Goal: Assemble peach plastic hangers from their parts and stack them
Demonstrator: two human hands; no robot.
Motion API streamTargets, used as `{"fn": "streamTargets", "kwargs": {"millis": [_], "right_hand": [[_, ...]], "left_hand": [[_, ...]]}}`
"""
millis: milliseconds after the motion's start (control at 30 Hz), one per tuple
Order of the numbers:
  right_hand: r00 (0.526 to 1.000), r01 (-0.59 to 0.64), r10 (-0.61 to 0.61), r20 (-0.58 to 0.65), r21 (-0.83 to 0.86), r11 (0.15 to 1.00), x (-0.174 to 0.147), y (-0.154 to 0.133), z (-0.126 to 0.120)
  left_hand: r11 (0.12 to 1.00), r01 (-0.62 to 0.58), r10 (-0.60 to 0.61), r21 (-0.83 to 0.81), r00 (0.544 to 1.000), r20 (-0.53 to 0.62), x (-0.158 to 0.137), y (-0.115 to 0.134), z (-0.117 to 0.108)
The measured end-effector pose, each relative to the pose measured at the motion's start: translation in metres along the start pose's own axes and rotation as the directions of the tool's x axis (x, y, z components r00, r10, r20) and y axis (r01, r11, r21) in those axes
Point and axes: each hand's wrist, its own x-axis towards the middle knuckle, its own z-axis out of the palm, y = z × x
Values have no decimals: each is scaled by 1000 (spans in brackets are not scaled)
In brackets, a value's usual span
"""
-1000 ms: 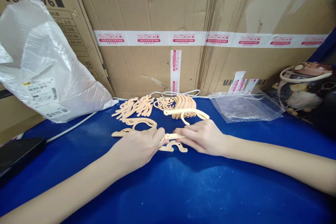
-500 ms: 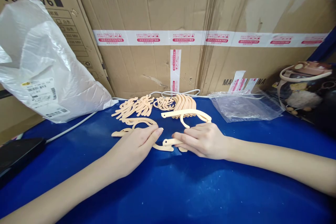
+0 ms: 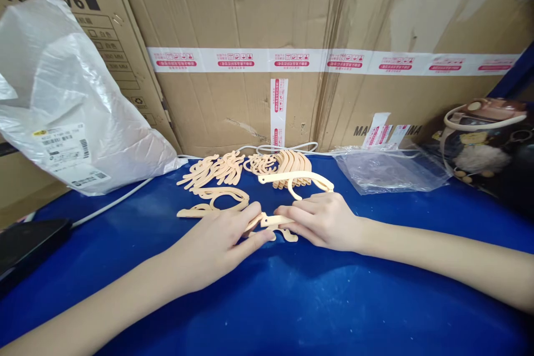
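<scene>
My right hand (image 3: 329,223) is closed around a cream plastic hanger arm (image 3: 275,221), a curved strip with a small hole at its end. My left hand (image 3: 227,233) pinches another cream hanger piece (image 3: 253,223) between thumb and fingers, and its tip meets the holed end of that arm. Just beyond my right hand stands a curved hanger piece (image 3: 292,178); whether it joins the held arm is hidden by the fingers. Under the hands, a small wavy piece (image 3: 289,235) shows near the table. More hanger parts (image 3: 225,194) lie beyond my left hand.
Piles of cream pieces (image 3: 227,168) and a neat stack of curved arms (image 3: 295,162) line the back of the blue table (image 3: 267,300). A white plastic bag (image 3: 92,111) stands left, a clear bag (image 3: 387,172) right. Cardboard boxes (image 3: 233,105) wall the back. A dark device (image 3: 33,250) lies left.
My left hand has shifted right and its thumb has dropped lower, bringing its piece up to the end of the arm in my right hand. The right hand has barely moved.
</scene>
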Motion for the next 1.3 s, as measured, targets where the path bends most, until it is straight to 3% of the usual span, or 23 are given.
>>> {"fn": "streamTargets", "kwargs": {"millis": [233,467,600,900,1067,1300], "right_hand": [[1000,21,-22,21,18,1000,0,1,0],[987,-30,10,157,126,992,1,3,-1],[970,-98,46,240,212,972,2,4,-3],[967,-112,49,252,240,964,3,5,-2],[959,-128,52,278,263,956,4,5,-2],[984,-7,-25,178,180,984,3,3,0]], "left_hand": [[923,-141,192,357,975,-111,0,-5,10],[653,-119,435,748,867,-242,3,-3,14],[567,-103,459,817,864,-209,3,-5,13],[677,-157,462,719,851,-249,1,-8,10],[693,-163,467,702,843,-265,0,-8,9],[737,-235,485,634,837,-253,-1,-3,8]]}}
